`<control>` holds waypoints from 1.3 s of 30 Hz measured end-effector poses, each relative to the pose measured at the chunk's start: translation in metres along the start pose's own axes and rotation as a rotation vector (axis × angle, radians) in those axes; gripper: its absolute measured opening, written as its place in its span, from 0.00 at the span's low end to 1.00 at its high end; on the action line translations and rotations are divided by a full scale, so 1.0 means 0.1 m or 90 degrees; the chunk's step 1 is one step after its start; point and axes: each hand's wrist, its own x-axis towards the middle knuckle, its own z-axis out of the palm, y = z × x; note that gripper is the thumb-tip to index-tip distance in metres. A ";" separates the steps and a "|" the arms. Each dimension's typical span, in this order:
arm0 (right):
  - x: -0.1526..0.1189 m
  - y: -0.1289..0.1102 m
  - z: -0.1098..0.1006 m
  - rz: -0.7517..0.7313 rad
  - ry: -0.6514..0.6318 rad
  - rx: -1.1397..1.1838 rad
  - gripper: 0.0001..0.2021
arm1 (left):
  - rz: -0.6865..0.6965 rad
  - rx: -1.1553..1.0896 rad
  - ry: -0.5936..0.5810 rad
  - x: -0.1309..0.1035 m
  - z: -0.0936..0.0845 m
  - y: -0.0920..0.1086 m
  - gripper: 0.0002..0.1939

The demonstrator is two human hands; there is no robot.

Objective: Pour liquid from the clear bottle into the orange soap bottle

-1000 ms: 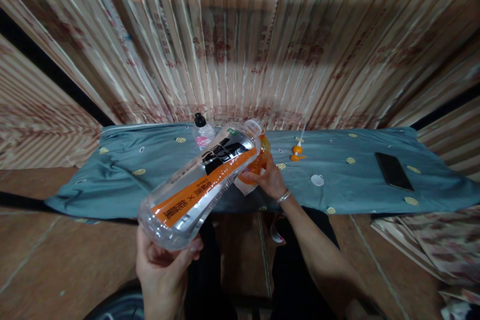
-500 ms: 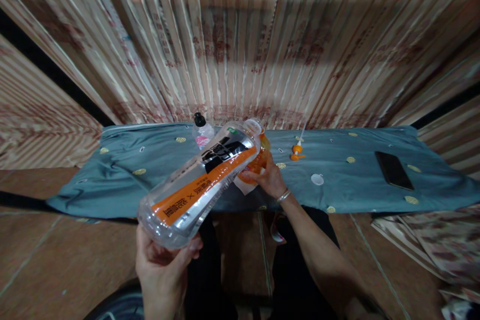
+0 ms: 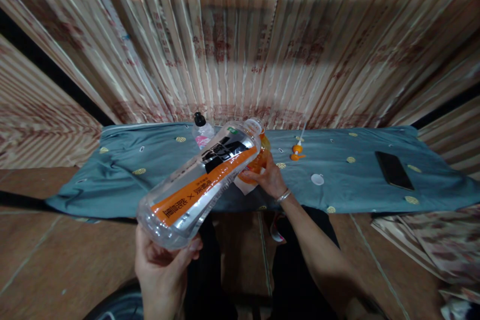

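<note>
My left hand [image 3: 165,265] grips the base of a large clear plastic bottle [image 3: 198,185] with a silver and orange label. That bottle is tilted, its neck end up at the far right, over the top of an orange bottle. My right hand [image 3: 268,177] is wrapped round the orange bottle [image 3: 258,162], which stands on the cloth. The clear bottle covers much of it, so I cannot tell whether the two mouths touch. An orange pump head [image 3: 297,150] with a thin tube lies to the right. Near it rests a round white cap [image 3: 317,179].
A blue-green cloth with yellow patterns [image 3: 352,190] covers the narrow table. Behind the clear bottle stands a small bottle with a black top [image 3: 202,130]. A dark phone [image 3: 393,170] lies at the right. Striped curtains [image 3: 240,60] hang along the back.
</note>
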 end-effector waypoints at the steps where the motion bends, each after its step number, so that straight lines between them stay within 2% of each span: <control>1: 0.00 0.00 0.00 -0.004 0.003 -0.002 0.39 | 0.003 -0.002 -0.001 0.00 0.00 0.00 0.38; 14: 0.00 0.03 0.01 -0.008 -0.001 0.004 0.38 | 0.035 -0.003 -0.028 -0.01 0.01 0.00 0.32; 39: 0.01 0.07 0.02 -0.002 -0.014 0.019 0.38 | 0.048 0.007 -0.025 -0.02 -0.02 -0.02 0.35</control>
